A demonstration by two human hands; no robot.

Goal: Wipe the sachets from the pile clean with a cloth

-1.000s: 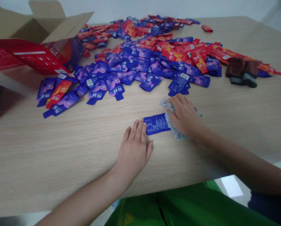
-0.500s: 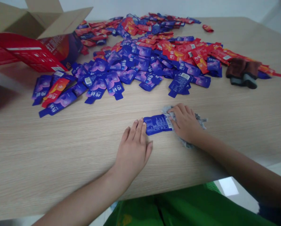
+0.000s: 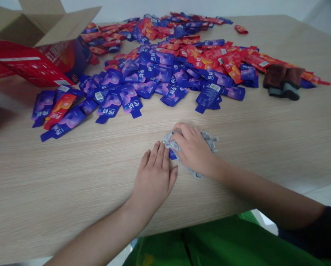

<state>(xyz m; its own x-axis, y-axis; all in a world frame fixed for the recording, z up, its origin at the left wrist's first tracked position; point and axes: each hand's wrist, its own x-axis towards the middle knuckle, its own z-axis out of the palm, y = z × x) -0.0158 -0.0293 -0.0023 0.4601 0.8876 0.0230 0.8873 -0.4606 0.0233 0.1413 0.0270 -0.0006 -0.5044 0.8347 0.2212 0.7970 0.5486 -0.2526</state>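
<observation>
A blue sachet (image 3: 172, 154) lies flat on the wooden table, mostly hidden under a crumpled grey cloth (image 3: 209, 140). My left hand (image 3: 154, 173) rests flat with its fingers stretched out, the fingertips at the sachet's left end. Gripping the cloth, my right hand (image 3: 193, 149) presses it onto the sachet, close beside the left fingertips. Most of the sachet's printed face is covered by the cloth and hand.
Beyond my hands spreads a large heap of blue and red sachets (image 3: 162, 72). An open cardboard box (image 3: 54, 61) with red printed sides stands at the back left. Small brown and grey fabric items (image 3: 283, 81) lie at the right.
My right hand has slid the cloth leftward along the sachet, from its right end to near my left fingertips. My left hand has stayed at the left end.
</observation>
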